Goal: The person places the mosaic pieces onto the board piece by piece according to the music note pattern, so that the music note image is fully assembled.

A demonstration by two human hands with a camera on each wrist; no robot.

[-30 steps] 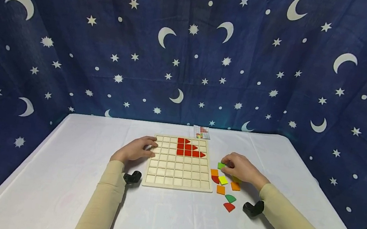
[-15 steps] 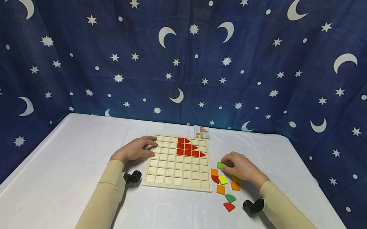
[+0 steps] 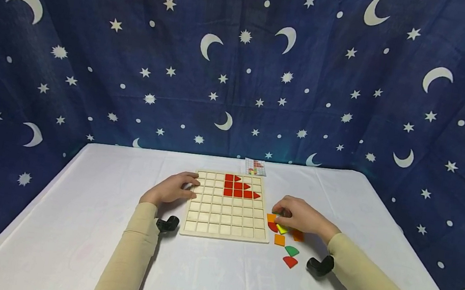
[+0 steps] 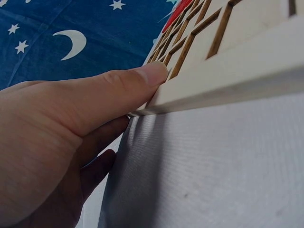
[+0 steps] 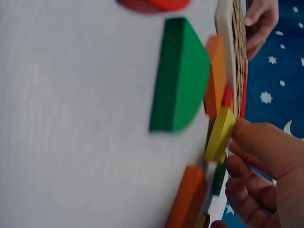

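My left hand [image 3: 173, 189] rests on the left edge of a wooden grid board [image 3: 224, 217]; in the left wrist view its thumb [image 4: 153, 73] lies on the rim. Red squares and pointed red pieces [image 3: 238, 193] sit in three rows in the board's far cells. Right of the board, my right hand [image 3: 304, 215] bends over loose tiles. Its fingers largely cover a green tile [image 3: 275, 212]; whether they pinch it is hidden. In the right wrist view the thumb is close against a yellow tile [image 5: 220, 136], and the green tile [image 5: 219, 178] lies by the fingers.
Nearby on the white tablecloth [image 3: 204, 280] are orange squares [image 3: 279, 240], a red piece [image 3: 273, 227], a green quarter-round [image 3: 291, 251] and a red quarter-round [image 3: 290, 261]. A printed pattern card [image 3: 255, 167] lies behind the board. A star-patterned curtain [image 3: 240, 91] hangs beyond.
My right hand has shifted slightly left and nearer, now covering most of the green tile and part of the yellow one. My left hand and the board keep their place.
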